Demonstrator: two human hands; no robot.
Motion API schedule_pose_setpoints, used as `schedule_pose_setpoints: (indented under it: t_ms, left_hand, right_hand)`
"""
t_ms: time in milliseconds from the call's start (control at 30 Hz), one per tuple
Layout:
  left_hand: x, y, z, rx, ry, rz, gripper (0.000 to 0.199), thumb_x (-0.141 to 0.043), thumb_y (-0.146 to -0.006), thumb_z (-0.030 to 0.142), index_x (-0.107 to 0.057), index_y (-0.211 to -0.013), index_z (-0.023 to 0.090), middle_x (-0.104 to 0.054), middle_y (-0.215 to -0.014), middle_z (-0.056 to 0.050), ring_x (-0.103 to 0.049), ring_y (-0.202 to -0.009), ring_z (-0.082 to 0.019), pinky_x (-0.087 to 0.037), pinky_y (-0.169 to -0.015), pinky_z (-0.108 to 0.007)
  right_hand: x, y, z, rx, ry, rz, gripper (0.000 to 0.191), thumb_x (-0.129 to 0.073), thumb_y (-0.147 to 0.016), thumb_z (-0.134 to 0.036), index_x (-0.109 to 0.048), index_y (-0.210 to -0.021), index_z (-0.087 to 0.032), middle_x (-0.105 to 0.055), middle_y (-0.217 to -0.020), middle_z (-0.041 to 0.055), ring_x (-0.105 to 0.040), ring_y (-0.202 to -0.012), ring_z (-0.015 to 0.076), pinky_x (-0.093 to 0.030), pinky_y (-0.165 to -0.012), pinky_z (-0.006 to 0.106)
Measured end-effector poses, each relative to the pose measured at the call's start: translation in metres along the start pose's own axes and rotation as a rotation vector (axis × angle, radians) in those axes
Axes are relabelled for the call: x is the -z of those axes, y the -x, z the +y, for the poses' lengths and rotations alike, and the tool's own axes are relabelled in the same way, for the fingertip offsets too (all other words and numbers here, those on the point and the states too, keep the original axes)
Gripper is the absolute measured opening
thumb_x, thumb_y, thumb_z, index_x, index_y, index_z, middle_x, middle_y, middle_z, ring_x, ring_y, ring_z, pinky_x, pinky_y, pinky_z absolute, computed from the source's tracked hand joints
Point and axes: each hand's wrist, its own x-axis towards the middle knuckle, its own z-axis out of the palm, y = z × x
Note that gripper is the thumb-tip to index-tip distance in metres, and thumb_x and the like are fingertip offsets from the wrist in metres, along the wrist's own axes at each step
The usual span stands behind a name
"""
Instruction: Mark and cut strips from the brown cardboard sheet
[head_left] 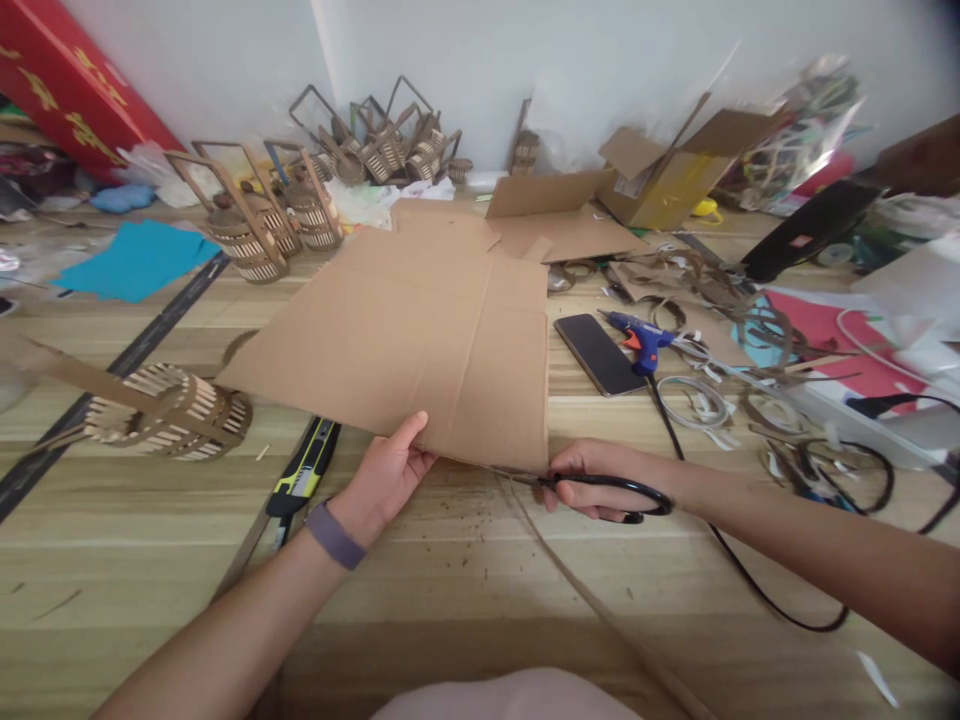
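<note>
A large brown sheet of cardboard (390, 330) lies in front of me, its near edge lifted towards my body. My left hand (394, 470) grips that edge, thumb on top and fingers underneath. At the sheet's near right corner, my right hand (592, 480) is closed round black-handled scissors (630, 490), whose blades lie along the cardboard edge. A thin cardboard strip (577, 580) trails from the blades down towards me. Small brown crumbs are scattered on the table below the edge. Left of my left hand rests a yellow-and-black utility knife (304, 465).
A slatted small basket (184, 410) lies at left, with several handled ones behind. Blue sheets (139, 260) are at far left. Right of the cardboard are a phone (600, 355), a blue glue gun (645, 340) with its cord, and coiled strips. An opened box (675, 170) stands behind.
</note>
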Motion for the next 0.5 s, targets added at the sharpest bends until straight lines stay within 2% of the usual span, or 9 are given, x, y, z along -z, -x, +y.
schedule_pose_setpoints:
  t_ms: [300,500]
  left_hand:
    - [-0.0001,-0.0005,-0.0003,0.002,-0.013,-0.003,0.029,-0.059,-0.094,0.004,-0.066,-0.121,0.012,-0.077,-0.084,-0.003,-0.071,-0.067,-0.012,-0.059,-0.069,-0.022]
    - [-0.0005,-0.0025,0.0004,0.008,-0.006,-0.008,0.029,-0.059,-0.094,0.004,-0.066,-0.121,0.011,-0.077,-0.084,-0.005,-0.071,-0.067,-0.012,-0.059,-0.068,-0.021]
  right_hand:
    - [-0.0076,0.0012,-0.0062,-0.077,-0.027,0.040,0.066,-0.064,-0.069,-0.085,-0.055,-0.069,-0.019,-0.046,-0.043,-0.0078,-0.037,-0.030,0.0046,-0.027,-0.029,0.016]
    - [-0.0038,0.0001,-0.0004,-0.031,-0.032,0.030,0.066,-0.064,-0.070,-0.084,-0.058,-0.071,-0.018,-0.047,-0.046,-0.0081,-0.036,-0.031,0.0048,-0.027,-0.029,0.018]
